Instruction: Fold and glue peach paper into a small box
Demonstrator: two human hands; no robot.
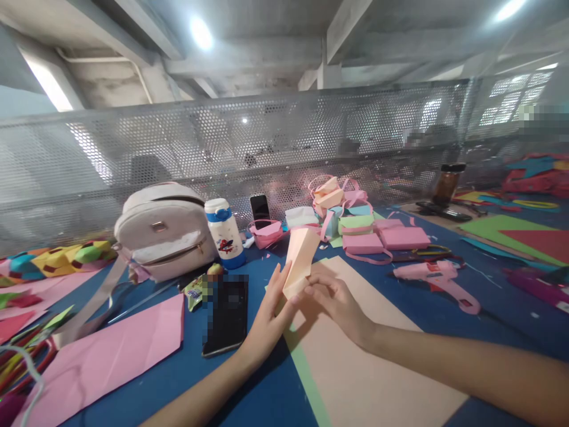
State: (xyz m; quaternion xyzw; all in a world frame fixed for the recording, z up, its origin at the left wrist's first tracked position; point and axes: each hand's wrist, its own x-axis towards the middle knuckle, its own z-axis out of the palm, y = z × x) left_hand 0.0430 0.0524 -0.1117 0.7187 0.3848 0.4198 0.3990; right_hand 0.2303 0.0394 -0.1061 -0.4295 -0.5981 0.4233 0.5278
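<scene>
Between my two hands is a folded peach paper piece [300,258], held up at a slant above the sheets. My left hand [270,308] grips its left side and lower edge, thumb toward the bottom corner. At the lower right corner, the fingers of my right hand [340,302] pinch the paper. Beneath both hands lies a large peach paper sheet [364,367], with a green sheet [306,379] showing along its left edge. Left of my left hand rests a black phone [226,317].
Pink glue gun [429,273] lies right, its cord trailing. Folded paper bags [362,243] cluster behind my hands. A white bottle [226,234], a backpack [166,231] and an upright phone [260,209] stand before the perforated metal panel [275,142]. Pink paper [120,356] lies left.
</scene>
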